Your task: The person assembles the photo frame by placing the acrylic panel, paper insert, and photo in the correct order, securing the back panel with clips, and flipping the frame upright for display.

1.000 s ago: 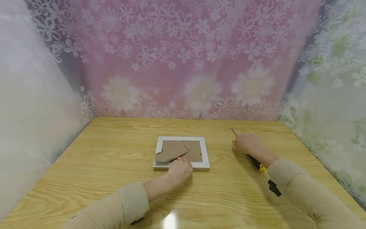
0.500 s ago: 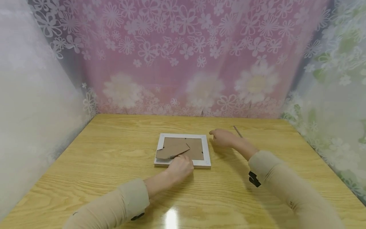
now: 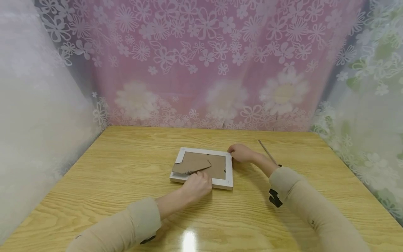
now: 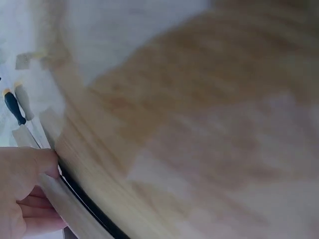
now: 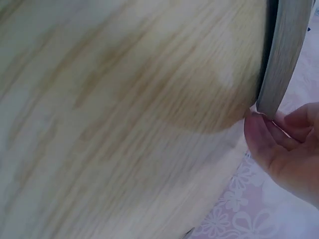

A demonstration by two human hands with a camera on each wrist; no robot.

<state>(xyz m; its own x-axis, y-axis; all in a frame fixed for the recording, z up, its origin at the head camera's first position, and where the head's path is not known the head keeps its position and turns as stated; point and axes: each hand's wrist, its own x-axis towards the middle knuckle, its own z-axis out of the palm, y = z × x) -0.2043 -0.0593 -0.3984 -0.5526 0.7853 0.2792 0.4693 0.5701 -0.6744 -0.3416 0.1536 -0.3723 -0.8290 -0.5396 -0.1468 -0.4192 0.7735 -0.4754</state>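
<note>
A white picture frame [image 3: 229,173] lies back side up on the table, slightly turned. Its brown backing board [image 3: 220,168] carries a cardboard stand flap [image 3: 190,166] that reaches over the left rim. My left hand [image 3: 197,185] grips the near side of the frame; the left wrist view shows the thumb on one face and curled fingers on the other. At the far right corner, my right hand [image 3: 241,153] pinches the frame between thumb and fingers, as the right wrist view [image 5: 291,144] confirms.
To the right lies a screwdriver, its metal shaft [image 3: 266,150] pointing away and its handle mostly behind the right sleeve. In the left wrist view its dark handle [image 4: 14,107] shows. Flowered curtains [image 3: 189,63] enclose the wooden table [image 3: 126,154] at the back and sides.
My right hand has moved left from over the screwdriver to the far right corner of the frame and taken hold there. The frame has turned slightly clockwise. My left hand has kept its grip.
</note>
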